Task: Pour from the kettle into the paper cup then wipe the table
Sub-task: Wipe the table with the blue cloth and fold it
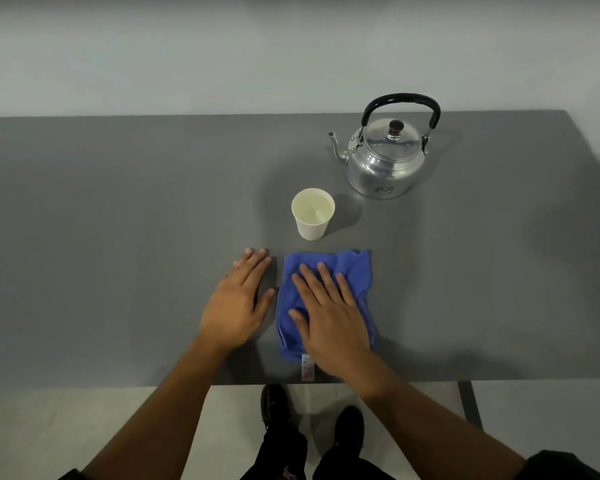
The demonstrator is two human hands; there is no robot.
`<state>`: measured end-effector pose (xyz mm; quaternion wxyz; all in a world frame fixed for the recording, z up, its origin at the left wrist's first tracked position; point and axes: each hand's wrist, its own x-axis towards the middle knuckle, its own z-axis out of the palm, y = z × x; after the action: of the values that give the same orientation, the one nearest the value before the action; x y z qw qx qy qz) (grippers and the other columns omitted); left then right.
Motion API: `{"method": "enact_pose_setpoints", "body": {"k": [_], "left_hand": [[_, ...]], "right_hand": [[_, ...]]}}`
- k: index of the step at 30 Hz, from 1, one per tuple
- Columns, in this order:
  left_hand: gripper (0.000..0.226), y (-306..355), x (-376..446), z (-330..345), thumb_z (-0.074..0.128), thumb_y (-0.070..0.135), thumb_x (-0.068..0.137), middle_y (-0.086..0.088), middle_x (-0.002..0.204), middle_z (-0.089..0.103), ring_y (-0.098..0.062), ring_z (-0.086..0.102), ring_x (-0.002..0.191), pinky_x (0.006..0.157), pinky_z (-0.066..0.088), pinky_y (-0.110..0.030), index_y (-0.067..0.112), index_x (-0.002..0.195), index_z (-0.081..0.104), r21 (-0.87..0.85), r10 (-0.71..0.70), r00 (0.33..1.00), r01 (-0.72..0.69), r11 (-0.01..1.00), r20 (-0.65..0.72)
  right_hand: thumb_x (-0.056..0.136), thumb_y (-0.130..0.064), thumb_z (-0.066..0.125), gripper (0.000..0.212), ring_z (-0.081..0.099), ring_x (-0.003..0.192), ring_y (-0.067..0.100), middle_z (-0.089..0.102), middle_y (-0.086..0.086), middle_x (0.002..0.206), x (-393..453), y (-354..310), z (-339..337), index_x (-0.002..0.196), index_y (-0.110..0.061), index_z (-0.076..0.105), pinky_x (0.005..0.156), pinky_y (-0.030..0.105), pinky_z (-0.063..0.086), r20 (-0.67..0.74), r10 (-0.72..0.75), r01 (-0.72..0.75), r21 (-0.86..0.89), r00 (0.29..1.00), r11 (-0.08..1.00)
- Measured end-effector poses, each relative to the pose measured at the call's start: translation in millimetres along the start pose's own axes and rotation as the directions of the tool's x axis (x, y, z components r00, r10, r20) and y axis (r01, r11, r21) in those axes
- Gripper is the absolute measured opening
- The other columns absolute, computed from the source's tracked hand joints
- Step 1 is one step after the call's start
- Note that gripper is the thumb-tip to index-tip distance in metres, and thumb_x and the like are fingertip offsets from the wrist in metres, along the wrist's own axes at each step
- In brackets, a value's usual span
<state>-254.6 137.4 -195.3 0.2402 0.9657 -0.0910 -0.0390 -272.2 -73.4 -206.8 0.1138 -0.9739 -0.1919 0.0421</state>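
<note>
On the grey worktop (118,237) your right hand (329,317) lies flat, fingers (312,278) spread, on the folded blue cloth (355,271), long axis running away from you, while your left hand (236,306) rests open just beside it, paper cup (312,216) beyond.

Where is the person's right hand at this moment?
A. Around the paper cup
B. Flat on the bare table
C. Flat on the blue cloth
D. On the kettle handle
C: the right hand lies palm down with spread fingers on the blue cloth, while the kettle and paper cup stand untouched.
</note>
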Motion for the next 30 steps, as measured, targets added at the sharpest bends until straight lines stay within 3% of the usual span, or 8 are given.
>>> {"method": "enact_pose_setpoints", "body": {"k": [4,7,10,13,18,22,25,30], "left_hand": [[0.068,-1.8,1.1,5.1,0.030,0.060,0.103,0.006,0.171,0.020,-0.014,0.007,0.160,0.129,0.017,-0.045,0.024,0.161,0.029,0.097,-0.004,1.000,0.002,0.995,0.028],[0.068,-2.4,0.5,4.8,0.027,0.061,0.104,0.008,0.172,0.019,-0.013,0.006,0.160,0.129,0.017,-0.045,0.025,0.161,0.029,0.100,0.001,1.000,-0.003,0.995,0.022],[0.068,-1.7,1.1,5.0,0.026,0.062,0.104,0.008,0.172,0.019,-0.013,0.005,0.160,0.129,0.016,-0.045,0.025,0.161,0.029,0.099,-0.002,1.000,0.000,0.995,0.022],[0.068,-1.7,0.8,4.4,0.025,0.062,0.104,0.008,0.171,0.019,-0.013,0.005,0.160,0.130,0.014,-0.043,0.025,0.161,0.029,0.104,0.006,1.000,-0.008,0.995,0.023],[0.068,-2.6,0.3,5.4,0.026,0.062,0.104,0.008,0.171,0.020,-0.012,0.006,0.160,0.129,0.015,-0.042,0.026,0.161,0.029,0.103,0.003,1.000,-0.004,0.995,0.011],[0.068,-3.4,1.0,5.4,0.026,0.062,0.104,0.008,0.171,0.021,-0.012,0.006,0.160,0.129,0.016,-0.044,0.025,0.161,0.030,0.105,0.002,1.000,-0.003,0.994,0.011],[0.068,-3.6,1.6,6.1,0.025,0.063,0.104,0.009,0.172,0.018,-0.012,0.003,0.160,0.130,0.013,-0.042,0.027,0.162,0.027,0.108,-0.004,1.000,0.001,0.994,0.023],[0.067,-2.4,1.6,5.6,0.027,0.061,0.104,0.007,0.171,0.021,-0.013,0.007,0.160,0.129,0.011,-0.039,0.026,0.161,0.029,0.116,0.008,1.000,-0.009,0.993,0.007]], "right_hand": [[0.107,-0.056,0.027,0.062,0.011,0.158,0.019,0.023,-0.007,0.169,-15.8,46.4,-9.3,0.161,-0.026,0.027,0.126,0.046,0.010,-0.008,-0.065,0.064,-0.022,0.998,0.998],[0.105,-0.046,0.030,0.056,0.027,0.154,0.021,0.041,-0.003,0.162,-15.2,102.4,-26.7,0.155,-0.024,0.041,0.123,0.045,0.017,-0.043,0.039,-0.040,-0.023,0.998,0.999],[0.105,-0.044,0.029,0.058,0.017,0.157,0.022,0.030,-0.005,0.167,18.6,136.6,-39.8,0.159,-0.025,0.031,0.126,0.044,0.008,-0.035,0.228,-0.228,0.013,0.973,0.974],[0.107,-0.039,0.032,0.058,0.008,0.158,0.025,0.019,-0.005,0.171,57.2,125.7,-39.8,0.162,-0.024,0.022,0.127,0.046,0.005,-0.036,0.283,-0.284,0.001,0.958,0.959],[0.107,-0.046,0.024,0.059,0.004,0.159,0.022,0.016,-0.011,0.170,47.6,103.4,-36.2,0.163,-0.030,0.016,0.127,0.046,0.007,0.047,0.092,-0.089,-0.058,0.995,0.994],[0.106,-0.054,0.025,0.059,0.006,0.158,0.014,0.021,-0.016,0.168,-2.4,128.1,-38.6,0.161,-0.034,0.022,0.127,0.044,0.010,0.090,-0.064,0.068,-0.037,0.994,0.997],[0.103,-0.056,0.028,0.061,0.014,0.157,0.017,0.029,-0.012,0.166,-7.7,160.0,-48.9,0.160,-0.031,0.030,0.125,0.050,0.018,0.033,0.088,-0.088,-0.021,0.996,0.996],[0.105,-0.050,0.024,0.062,0.001,0.159,0.023,0.011,-0.010,0.172,48.2,145.3,-43.5,0.163,-0.030,0.014,0.127,0.049,0.004,-0.006,0.352,-0.352,-0.010,0.936,0.936]]}}
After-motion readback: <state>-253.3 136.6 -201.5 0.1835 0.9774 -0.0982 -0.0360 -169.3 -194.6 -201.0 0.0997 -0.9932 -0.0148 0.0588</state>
